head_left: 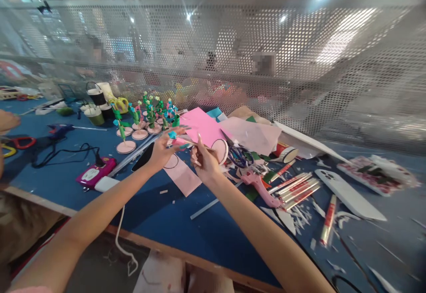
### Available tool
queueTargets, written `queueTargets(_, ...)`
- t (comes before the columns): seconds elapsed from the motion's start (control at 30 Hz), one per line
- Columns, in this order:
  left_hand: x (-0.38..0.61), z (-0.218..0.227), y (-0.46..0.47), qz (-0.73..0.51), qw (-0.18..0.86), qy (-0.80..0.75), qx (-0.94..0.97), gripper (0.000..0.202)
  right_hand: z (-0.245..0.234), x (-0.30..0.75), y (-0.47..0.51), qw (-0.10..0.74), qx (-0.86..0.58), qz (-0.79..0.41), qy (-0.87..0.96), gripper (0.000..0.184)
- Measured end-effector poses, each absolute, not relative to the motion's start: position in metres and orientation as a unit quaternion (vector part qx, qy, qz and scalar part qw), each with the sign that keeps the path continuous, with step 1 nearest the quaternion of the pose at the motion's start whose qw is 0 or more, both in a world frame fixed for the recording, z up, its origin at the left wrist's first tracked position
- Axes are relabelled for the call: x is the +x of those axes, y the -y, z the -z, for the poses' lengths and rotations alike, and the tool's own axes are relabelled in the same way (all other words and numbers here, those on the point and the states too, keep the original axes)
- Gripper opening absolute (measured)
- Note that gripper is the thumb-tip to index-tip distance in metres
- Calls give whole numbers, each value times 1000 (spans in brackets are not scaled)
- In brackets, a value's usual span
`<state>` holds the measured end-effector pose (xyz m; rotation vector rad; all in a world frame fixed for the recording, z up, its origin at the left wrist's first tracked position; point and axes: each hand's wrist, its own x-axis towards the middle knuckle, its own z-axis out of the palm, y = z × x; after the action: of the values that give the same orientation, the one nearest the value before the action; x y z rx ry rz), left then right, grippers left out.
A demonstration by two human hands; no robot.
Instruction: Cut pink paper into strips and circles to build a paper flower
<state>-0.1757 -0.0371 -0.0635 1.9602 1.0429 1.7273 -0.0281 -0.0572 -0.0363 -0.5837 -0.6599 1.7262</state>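
So, a small paper flower (172, 135) is being held out over the blue surface (206, 235), tipped sideways with its blue head to the left and its round pale base (220, 151) to the right. The stem is gripped close to the base by the right hand (205, 163). The left hand (161, 153) is held around the blue end with its fingers partly spread; whether anything's actually pinched there can't be told.

Just beyond the left hand, a bunch of similar flowers (151, 118) is stood upright on round pink bases. A bright pink sheet (203, 124) is spread behind the hands, and a pale pink strip (183, 178) is laid below them. Scissors (238, 154) are left near the right hand, surrounded by scraps. Farther right, a pile of red-and-gold tubes (299, 191) and a white phone (349, 195) can be seen. Over on the left, a magenta box (96, 172) is plugged into by a dark cord, and the whole lot is backed by a perforated screen (213, 31).
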Motion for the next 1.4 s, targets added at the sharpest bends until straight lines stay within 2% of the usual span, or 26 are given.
queueTargets(0.1,-165,52,41,-635,282,-381,610,43,30,-27,58,557,-226,-753,268,30)
queueTargets(0.3,-141,18,34,-674,310,-361,565,35,15,-22,53,538,-194,-793,209,30)
queueTargets(0.43,-138,-7,21,-653,311,-382,575,35,-2,-9,54,411,-294,-781,368,43)
queueTargets(0.47,-139,-12,18,-648,310,-392,575,35,-7,-2,55,379,-320,-751,436,45)
queueTargets(0.53,-142,-20,15,-643,306,-403,576,34,-17,12,56,381,-345,-632,580,45)
queueTargets(0.63,-145,-27,16,-638,294,-401,589,33,-28,31,54,529,-394,-310,685,46)
queueTargets(0.7,-143,-29,21,-637,288,-391,598,32,-28,37,49,555,-393,-187,709,50)
queueTargets(0.73,-141,-30,23,-636,289,-387,602,32,-26,37,46,541,-387,-187,723,48)
queueTargets(0.87,-135,-32,32,-617,307,-379,617,31,-14,29,38,467,-377,-320,733,37)
queueTargets(1.1,-140,-34,29,-578,319,-415,626,24,-11,25,43,460,-392,-348,717,22)
queueTargets(1.27,-141,-28,20,-600,378,-379,594,25,-9,18,42,474,-355,-451,668,33)
queueTargets(1.4,-145,-24,13,-596,422,-337,594,28,-12,11,39,469,-319,-482,668,38)
